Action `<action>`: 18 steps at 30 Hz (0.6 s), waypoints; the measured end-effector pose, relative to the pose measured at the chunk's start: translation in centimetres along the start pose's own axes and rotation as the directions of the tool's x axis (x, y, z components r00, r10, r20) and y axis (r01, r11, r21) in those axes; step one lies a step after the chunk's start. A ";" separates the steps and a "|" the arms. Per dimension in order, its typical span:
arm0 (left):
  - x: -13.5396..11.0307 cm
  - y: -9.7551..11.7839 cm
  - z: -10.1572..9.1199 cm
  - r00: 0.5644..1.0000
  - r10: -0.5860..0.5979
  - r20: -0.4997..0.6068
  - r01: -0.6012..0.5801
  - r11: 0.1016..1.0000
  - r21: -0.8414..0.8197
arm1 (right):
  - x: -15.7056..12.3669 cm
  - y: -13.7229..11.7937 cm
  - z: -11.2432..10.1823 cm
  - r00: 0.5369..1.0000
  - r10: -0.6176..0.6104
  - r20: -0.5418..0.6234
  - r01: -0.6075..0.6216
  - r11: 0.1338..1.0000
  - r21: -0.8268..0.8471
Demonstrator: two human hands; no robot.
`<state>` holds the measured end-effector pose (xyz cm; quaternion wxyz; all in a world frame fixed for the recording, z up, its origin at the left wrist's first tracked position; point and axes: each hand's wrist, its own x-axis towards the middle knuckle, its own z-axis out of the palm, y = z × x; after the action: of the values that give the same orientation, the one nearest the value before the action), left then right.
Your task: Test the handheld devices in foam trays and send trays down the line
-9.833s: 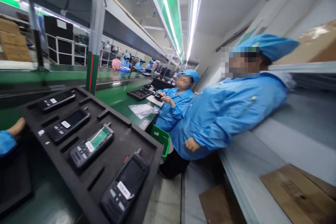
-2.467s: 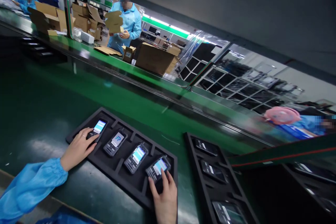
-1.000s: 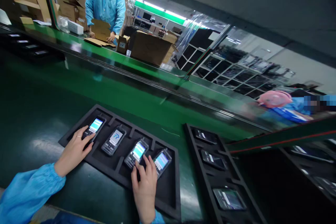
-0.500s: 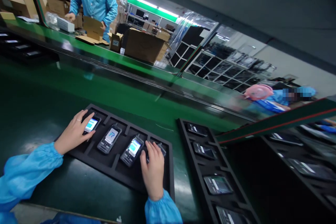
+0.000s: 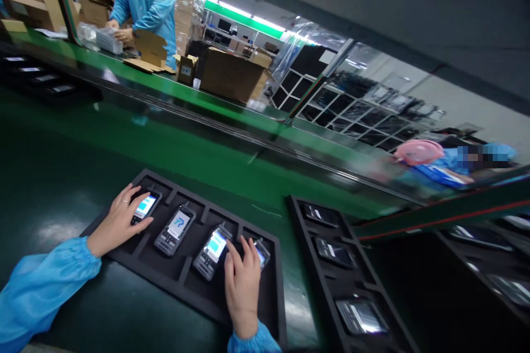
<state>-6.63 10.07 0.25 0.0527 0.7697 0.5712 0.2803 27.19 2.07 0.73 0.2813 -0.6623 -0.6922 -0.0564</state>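
Observation:
A black foam tray [image 5: 182, 292] lies on the green belt and holds several handsets with lit screens. My left hand [image 5: 118, 222] rests on the leftmost handset [image 5: 144, 207], fingers spread over its lower part. My right hand [image 5: 242, 282] lies flat over the rightmost handset [image 5: 261, 252], fingers stretched across it. Between them sit two more handsets [image 5: 176, 224], [image 5: 212, 246], untouched.
A second black tray [image 5: 327, 281] with dark handsets lies to the right. The green conveyor belt [image 5: 124, 138] runs across. Beyond it a person in a blue coat [image 5: 149, 3] handles cardboard boxes [image 5: 229, 74]. Another worker with a pink cap [image 5: 418, 151] sits at the right.
My view dipped and shifted slightly. Both hands stay on the outer handsets, with the right fingers sliding a little on the rightmost one. The person across the belt moved to the packets at left.

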 end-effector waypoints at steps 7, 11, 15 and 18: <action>0.1 0.4 -0.1 0.999 -0.010 0.044 0.008 0.999 0.045 | -0.2 0.6 0.5 0.997 0.053 0.057 -0.061 0.987 0.151; 0.2 0.7 -0.2 0.996 -0.004 0.084 -0.004 0.995 0.096 | -0.2 0.4 0.5 0.998 0.057 0.042 -0.063 0.981 0.184; 0.1 0.9 -0.4 0.999 -0.002 0.047 -0.002 0.996 0.085 | -0.1 0.2 0.2 0.999 0.052 0.002 -0.052 0.977 0.208; 0.0 1.1 -0.9 1.000 0.018 -0.012 -0.017 0.997 0.072 | 0.0 0.1 -0.2 0.999 0.039 -0.016 -0.035 0.976 0.217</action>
<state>-6.12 9.45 1.41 0.0187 0.7742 0.5746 0.2649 27.32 1.98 0.90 0.3600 -0.6399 -0.6787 0.0178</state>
